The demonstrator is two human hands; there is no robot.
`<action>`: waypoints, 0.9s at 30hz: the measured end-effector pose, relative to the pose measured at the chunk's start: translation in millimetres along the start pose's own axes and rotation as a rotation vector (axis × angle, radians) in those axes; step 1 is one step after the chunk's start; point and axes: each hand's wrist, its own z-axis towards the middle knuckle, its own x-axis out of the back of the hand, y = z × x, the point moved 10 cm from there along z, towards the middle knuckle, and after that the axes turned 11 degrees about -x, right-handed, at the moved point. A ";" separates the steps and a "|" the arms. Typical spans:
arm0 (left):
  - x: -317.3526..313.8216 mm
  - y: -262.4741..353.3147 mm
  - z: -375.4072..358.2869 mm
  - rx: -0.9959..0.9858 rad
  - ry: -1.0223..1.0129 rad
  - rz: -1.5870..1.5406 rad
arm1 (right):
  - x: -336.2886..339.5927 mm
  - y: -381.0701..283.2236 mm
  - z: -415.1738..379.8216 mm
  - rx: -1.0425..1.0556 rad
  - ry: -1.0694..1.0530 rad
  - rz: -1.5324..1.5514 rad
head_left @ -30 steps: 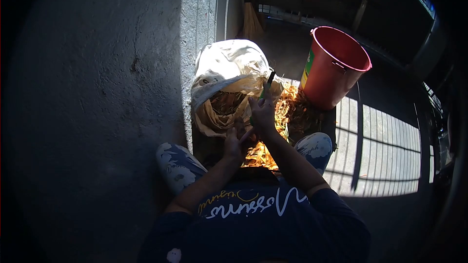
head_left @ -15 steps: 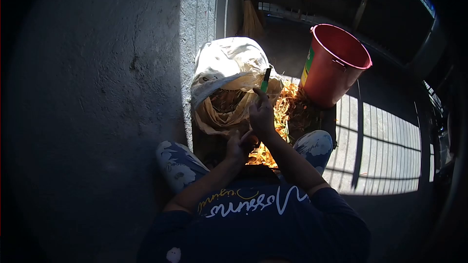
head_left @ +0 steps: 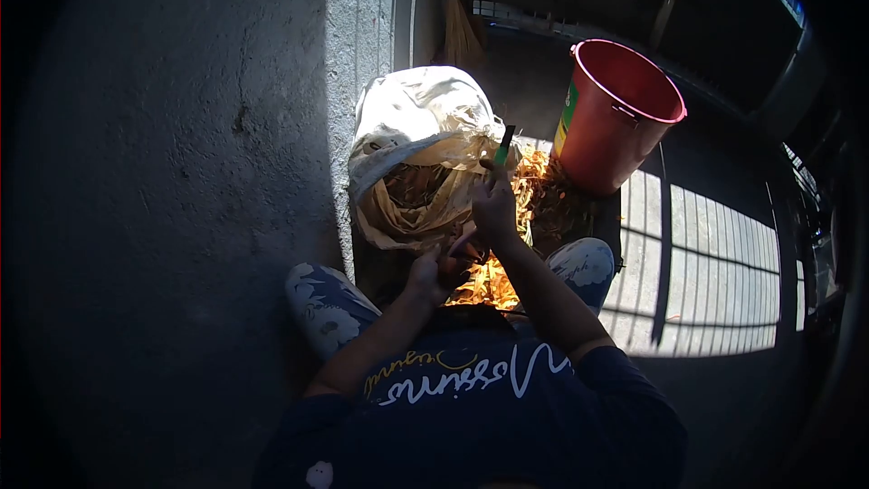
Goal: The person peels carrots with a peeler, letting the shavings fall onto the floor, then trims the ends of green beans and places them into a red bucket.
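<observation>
My right hand [head_left: 495,210] is closed round a small knife [head_left: 503,148] with a green handle part and a dark tip that points up. Just left of it and lower, my left hand [head_left: 428,273] is closed on a reddish bulb-like piece [head_left: 459,259], whose exact kind is too dark to tell. Beyond both hands stands an open whitish sack [head_left: 396,158] with brownish scraps inside. Dry orange-brown peelings [head_left: 489,285] lie below and beside my hands, between my legs.
A red bucket [head_left: 615,140] stands at the right behind the peelings. The rough grey wall [head_left: 199,154] rises on the left. A straw broom [head_left: 460,34] leans at the back. Barred sunlight falls on the floor [head_left: 697,263] at the right.
My right hand and the knife have shifted slightly right, away from my left hand. My left hand has moved a little left and down, and more of the reddish piece shows.
</observation>
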 end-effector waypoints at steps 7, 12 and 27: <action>0.8 -8.6 -11.2 0.048 -0.015 0.050 | -16.1 -15.3 -12.8 0.153 0.004 -0.145; -15.0 -8.9 -29.0 0.006 0.052 0.179 | 15.8 3.7 37.1 0.418 0.348 -0.325; 5.0 -11.9 -11.8 0.047 0.115 -0.114 | -30.5 -9.5 -29.3 0.176 -0.041 -0.158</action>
